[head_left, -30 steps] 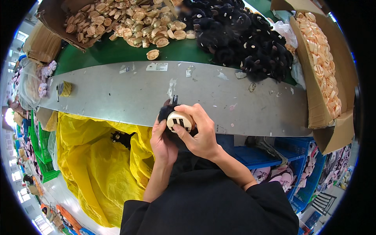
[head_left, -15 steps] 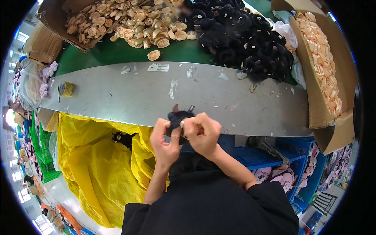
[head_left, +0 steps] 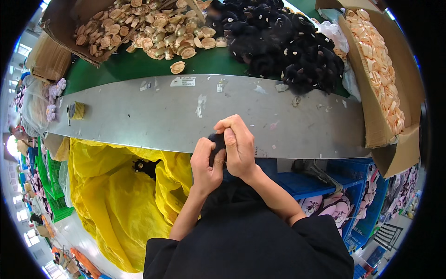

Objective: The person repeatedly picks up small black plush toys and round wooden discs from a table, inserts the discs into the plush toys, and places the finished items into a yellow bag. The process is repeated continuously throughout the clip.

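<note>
A small black plush piece [head_left: 216, 141] is held over the near edge of the grey metal worktop [head_left: 162, 114]. My left hand [head_left: 205, 163] grips it from the left with the fingers curled and the thumb pressed on it. From the right, my right hand [head_left: 239, 149] is closed round its other side, fingers bent over the top. Most of the plush is hidden by the two hands. A heap of similar black plush pieces [head_left: 288, 51], some with small white parts showing, lies at the back right. Beige oval plastic shells [head_left: 160, 35] are piled at the back left.
One loose shell [head_left: 177, 67] lies near the metal's far edge. A roll of tape [head_left: 77, 110] stands at left. At right is a cardboard box [head_left: 383, 153] of peach plastic parts. Below left hangs a yellow bag [head_left: 111, 204] with a black plush piece [head_left: 148, 168] in it.
My right hand has risen and turned, its fingers now curled over the top of the plush piece. My left hand has shifted slightly right. Less of the plush shows.
</note>
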`<action>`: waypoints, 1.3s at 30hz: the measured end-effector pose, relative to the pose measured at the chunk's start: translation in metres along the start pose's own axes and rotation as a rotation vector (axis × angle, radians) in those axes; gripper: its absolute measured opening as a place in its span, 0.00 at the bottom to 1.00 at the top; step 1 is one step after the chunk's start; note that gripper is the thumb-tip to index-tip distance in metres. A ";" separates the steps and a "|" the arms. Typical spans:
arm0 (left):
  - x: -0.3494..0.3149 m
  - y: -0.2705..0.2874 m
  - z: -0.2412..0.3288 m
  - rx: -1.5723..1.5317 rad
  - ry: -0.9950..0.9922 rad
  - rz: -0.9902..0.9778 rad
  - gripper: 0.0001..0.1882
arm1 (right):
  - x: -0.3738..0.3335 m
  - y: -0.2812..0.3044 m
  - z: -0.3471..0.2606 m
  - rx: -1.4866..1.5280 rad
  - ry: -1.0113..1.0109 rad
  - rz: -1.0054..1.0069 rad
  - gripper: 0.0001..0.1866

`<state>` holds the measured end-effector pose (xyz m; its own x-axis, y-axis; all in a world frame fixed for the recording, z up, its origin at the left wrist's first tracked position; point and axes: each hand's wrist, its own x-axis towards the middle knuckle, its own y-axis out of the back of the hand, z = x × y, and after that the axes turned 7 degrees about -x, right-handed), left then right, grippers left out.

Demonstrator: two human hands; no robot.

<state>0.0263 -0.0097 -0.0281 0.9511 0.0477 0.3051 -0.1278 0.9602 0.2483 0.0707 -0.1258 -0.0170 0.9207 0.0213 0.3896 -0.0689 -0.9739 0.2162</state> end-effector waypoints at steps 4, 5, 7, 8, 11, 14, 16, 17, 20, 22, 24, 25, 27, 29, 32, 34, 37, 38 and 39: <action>-0.002 0.000 -0.008 -0.001 -0.037 -0.012 0.08 | 0.004 -0.005 0.004 -0.070 -0.023 -0.015 0.07; -0.003 -0.002 -0.008 -0.011 -0.029 -0.002 0.09 | 0.005 -0.006 0.004 -0.086 -0.008 0.012 0.08; -0.004 -0.003 -0.008 -0.022 -0.018 0.007 0.09 | 0.006 -0.010 0.008 -0.115 0.023 0.068 0.09; -0.005 -0.002 -0.008 -0.023 -0.012 0.006 0.09 | 0.009 -0.010 0.011 -0.153 0.023 0.090 0.09; -0.002 0.001 0.000 -0.020 -0.011 -0.039 0.10 | 0.010 -0.009 0.023 -0.235 0.025 0.140 0.08; 0.000 0.006 0.005 -0.090 0.058 -0.034 0.11 | 0.008 -0.009 0.027 -0.239 0.036 0.166 0.06; 0.000 0.009 0.001 -0.173 0.099 0.020 0.11 | 0.008 -0.008 0.020 -0.206 0.082 0.223 0.03; -0.001 0.011 -0.003 -0.215 0.103 0.064 0.11 | 0.007 -0.007 0.018 -0.189 0.106 0.252 0.03; -0.001 0.019 0.001 -0.457 0.256 0.237 0.06 | 0.004 -0.001 0.013 -0.240 0.167 0.211 0.08; 0.004 0.026 0.004 -0.531 0.286 0.353 0.07 | 0.000 0.001 0.011 -0.251 0.144 0.137 0.12; 0.005 0.029 0.003 -0.602 0.284 0.406 0.06 | -0.001 0.000 0.005 -0.109 0.058 0.031 0.15; 0.005 0.029 0.001 -0.611 0.275 0.424 0.06 | -0.001 -0.001 0.004 -0.039 0.015 -0.022 0.16; 0.005 0.029 0.005 -0.657 0.302 0.446 0.06 | -0.003 -0.003 0.003 0.008 0.019 -0.141 0.23; 0.003 0.028 0.005 -0.693 0.322 0.444 0.05 | -0.005 -0.005 0.000 0.042 -0.033 -0.221 0.28; -0.001 0.031 0.002 -0.682 0.342 0.404 0.06 | -0.008 -0.007 -0.008 0.082 -0.048 -0.256 0.29; 0.000 0.032 0.002 -0.617 0.361 0.364 0.07 | -0.008 -0.005 -0.007 0.040 0.022 -0.298 0.33; 0.004 0.031 0.002 -0.595 0.352 0.360 0.09 | -0.011 -0.005 -0.006 -0.057 0.109 -0.296 0.36; 0.004 0.030 0.008 -0.594 0.391 0.368 0.13 | -0.012 -0.005 -0.005 -0.060 0.139 -0.296 0.35; 0.004 0.031 0.004 -0.589 0.344 0.362 0.16 | -0.013 -0.005 -0.004 -0.061 0.169 -0.294 0.34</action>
<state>0.0250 0.0187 -0.0156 0.9247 0.3771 -0.0529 -0.3687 0.8519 -0.3720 0.0577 -0.1206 -0.0197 0.8281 0.3414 0.4446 0.1624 -0.9053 0.3926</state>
